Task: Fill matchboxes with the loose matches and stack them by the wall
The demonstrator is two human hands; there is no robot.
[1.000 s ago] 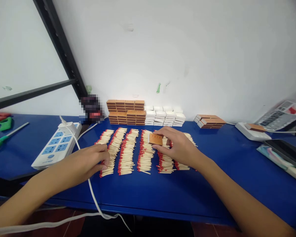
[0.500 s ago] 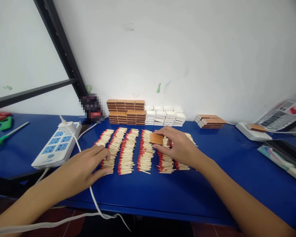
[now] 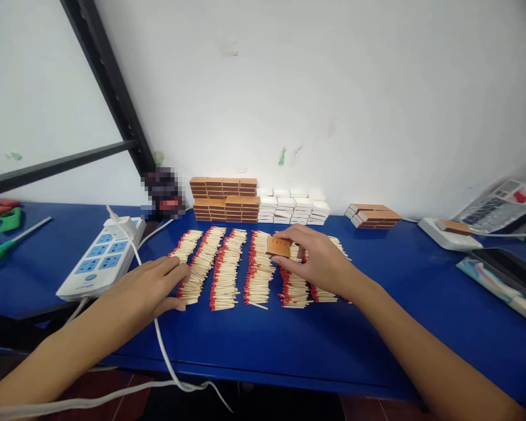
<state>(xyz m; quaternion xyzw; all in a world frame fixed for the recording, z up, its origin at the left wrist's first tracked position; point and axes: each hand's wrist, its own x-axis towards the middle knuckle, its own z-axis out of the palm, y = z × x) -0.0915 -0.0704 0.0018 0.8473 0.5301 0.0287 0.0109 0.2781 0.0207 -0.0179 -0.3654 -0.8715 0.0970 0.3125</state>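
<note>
My right hand (image 3: 315, 257) pinches a brown matchbox (image 3: 279, 247) between thumb and fingers, over the middle rows of matches. The matchbox has a white end facing left. My left hand (image 3: 160, 285) rests at the left end of the matches, thumb and fingers apart, fingertips at the edge of the leftmost rows. Nothing shows in it. Red-headed wooden matches (image 3: 225, 272) lie in several long rows, heads mostly to the left. The right hand hides part of the rows on the right.
Brown matchboxes (image 3: 225, 209) stand stacked by the wall beside stacked white boxes (image 3: 293, 206). More matchboxes (image 3: 379, 217) lie to the right. A power strip (image 3: 100, 257) with a white cable (image 3: 164, 351) is at left. A phone (image 3: 512, 272) lies far right on the blue table (image 3: 263, 351).
My left hand has shifted slightly to the left, uncovering more of the matches there. My right hand and the matchbox look almost unmoved.
</note>
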